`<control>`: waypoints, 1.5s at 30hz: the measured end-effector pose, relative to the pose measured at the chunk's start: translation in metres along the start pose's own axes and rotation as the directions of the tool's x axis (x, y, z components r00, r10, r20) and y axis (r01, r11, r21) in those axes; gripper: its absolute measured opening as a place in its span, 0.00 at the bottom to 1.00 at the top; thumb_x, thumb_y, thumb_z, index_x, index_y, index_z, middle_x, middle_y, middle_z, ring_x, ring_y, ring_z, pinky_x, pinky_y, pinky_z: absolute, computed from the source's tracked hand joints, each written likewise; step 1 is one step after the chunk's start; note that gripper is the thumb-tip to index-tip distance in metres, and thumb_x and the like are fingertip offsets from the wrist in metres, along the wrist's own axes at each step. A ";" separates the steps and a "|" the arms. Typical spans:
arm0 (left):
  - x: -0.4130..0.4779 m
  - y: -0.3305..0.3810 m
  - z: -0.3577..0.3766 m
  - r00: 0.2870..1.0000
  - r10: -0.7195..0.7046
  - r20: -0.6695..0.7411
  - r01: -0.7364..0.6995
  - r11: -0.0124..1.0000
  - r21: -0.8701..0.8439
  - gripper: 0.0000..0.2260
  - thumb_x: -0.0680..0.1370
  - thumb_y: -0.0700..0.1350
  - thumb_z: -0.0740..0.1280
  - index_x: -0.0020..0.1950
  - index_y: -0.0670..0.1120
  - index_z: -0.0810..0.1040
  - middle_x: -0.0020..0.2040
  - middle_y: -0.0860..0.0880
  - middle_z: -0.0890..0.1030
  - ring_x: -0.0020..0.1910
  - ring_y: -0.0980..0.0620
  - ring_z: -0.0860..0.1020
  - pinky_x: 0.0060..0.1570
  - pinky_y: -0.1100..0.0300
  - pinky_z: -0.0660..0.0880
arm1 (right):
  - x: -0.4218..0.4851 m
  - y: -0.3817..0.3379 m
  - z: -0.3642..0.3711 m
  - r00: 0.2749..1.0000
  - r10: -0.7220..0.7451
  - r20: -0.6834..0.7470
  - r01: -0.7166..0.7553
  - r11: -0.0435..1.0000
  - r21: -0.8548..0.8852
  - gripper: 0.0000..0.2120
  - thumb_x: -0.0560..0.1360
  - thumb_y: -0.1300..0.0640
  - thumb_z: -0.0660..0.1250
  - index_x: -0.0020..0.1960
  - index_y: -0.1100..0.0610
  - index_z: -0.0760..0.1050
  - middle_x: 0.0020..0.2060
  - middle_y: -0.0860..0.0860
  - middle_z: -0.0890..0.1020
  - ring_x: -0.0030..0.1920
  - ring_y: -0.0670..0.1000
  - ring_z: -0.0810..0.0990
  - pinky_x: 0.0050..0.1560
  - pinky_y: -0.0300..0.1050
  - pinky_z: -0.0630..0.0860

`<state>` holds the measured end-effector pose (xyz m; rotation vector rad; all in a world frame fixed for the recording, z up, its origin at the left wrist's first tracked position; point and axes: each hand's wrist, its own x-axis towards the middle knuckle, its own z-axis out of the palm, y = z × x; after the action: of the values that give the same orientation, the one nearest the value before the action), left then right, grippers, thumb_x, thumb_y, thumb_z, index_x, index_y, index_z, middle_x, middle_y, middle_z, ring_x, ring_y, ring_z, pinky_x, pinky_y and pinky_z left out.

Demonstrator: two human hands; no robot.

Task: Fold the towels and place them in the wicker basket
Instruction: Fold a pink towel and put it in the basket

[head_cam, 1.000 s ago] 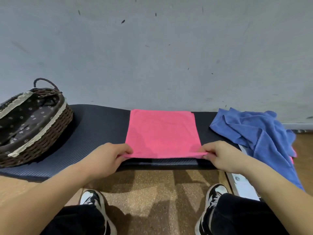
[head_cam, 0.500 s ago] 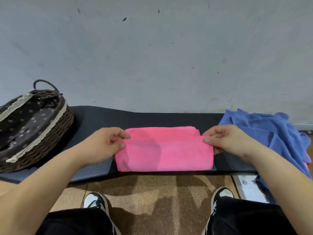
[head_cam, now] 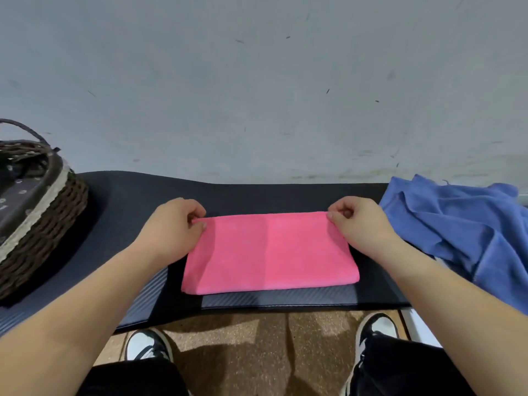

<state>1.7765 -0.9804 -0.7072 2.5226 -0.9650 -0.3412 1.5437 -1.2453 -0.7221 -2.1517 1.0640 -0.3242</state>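
Note:
A pink towel lies folded in half on the black mat, its fold toward me and its loose edges at the far side. My left hand pinches the far left corner of it. My right hand pinches the far right corner. A crumpled blue towel lies on the mat's right end, apart from my right hand. The dark wicker basket, lined with dotted cloth, stands at the left end; I see no towel in the part that shows.
A grey wall rises directly behind the mat. Below the mat's front edge are a brown cork-like floor and my two shoes. A white frame part shows at the lower right under the blue towel.
Both hands carried the towel's near edge up and over to the far edge, folding the pink towel in half. It now lies flat with the corners matched.

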 end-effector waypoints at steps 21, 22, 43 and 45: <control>-0.019 0.015 -0.005 0.977 -0.118 0.180 0.114 0.993 0.033 0.09 0.72 0.53 0.73 0.43 0.50 0.76 0.41 0.53 0.80 0.41 0.52 0.79 0.39 0.55 0.76 | -0.044 -0.004 0.024 0.842 -0.166 0.513 0.430 0.782 -0.452 0.39 0.75 0.25 0.42 0.81 0.38 0.37 0.81 0.46 0.33 0.79 0.46 0.28 0.79 0.51 0.32; -0.023 0.016 -0.005 0.984 -0.099 0.145 0.106 0.993 -0.042 0.09 0.72 0.51 0.73 0.43 0.49 0.76 0.39 0.53 0.80 0.39 0.51 0.78 0.37 0.54 0.75 | -0.044 -0.003 0.024 0.841 -0.168 0.513 0.431 0.782 -0.450 0.39 0.75 0.25 0.42 0.81 0.38 0.37 0.81 0.46 0.33 0.79 0.46 0.28 0.79 0.51 0.31; -0.037 0.081 -0.013 0.997 -0.049 0.061 0.076 0.786 -0.614 0.07 0.81 0.51 0.69 0.52 0.49 0.78 0.37 0.42 0.83 0.30 0.42 0.82 0.27 0.56 0.77 | -0.051 -0.030 0.001 0.946 -0.320 0.057 0.325 0.937 -0.131 0.08 0.79 0.50 0.68 0.53 0.51 0.83 0.45 0.46 0.80 0.46 0.46 0.79 0.49 0.45 0.77; -0.034 0.106 -0.001 0.992 -0.021 0.125 0.097 0.761 -0.642 0.09 0.82 0.52 0.69 0.52 0.47 0.77 0.32 0.43 0.81 0.25 0.42 0.81 0.24 0.58 0.76 | -0.052 -0.029 -0.004 0.969 -0.232 0.084 0.236 0.971 -0.035 0.08 0.79 0.51 0.69 0.44 0.52 0.83 0.38 0.47 0.82 0.38 0.44 0.78 0.43 0.44 0.75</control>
<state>1.6913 -1.0282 -0.6547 1.9031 -0.6462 -0.7082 1.5262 -1.1952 -0.6949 -2.3155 0.7805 -0.3221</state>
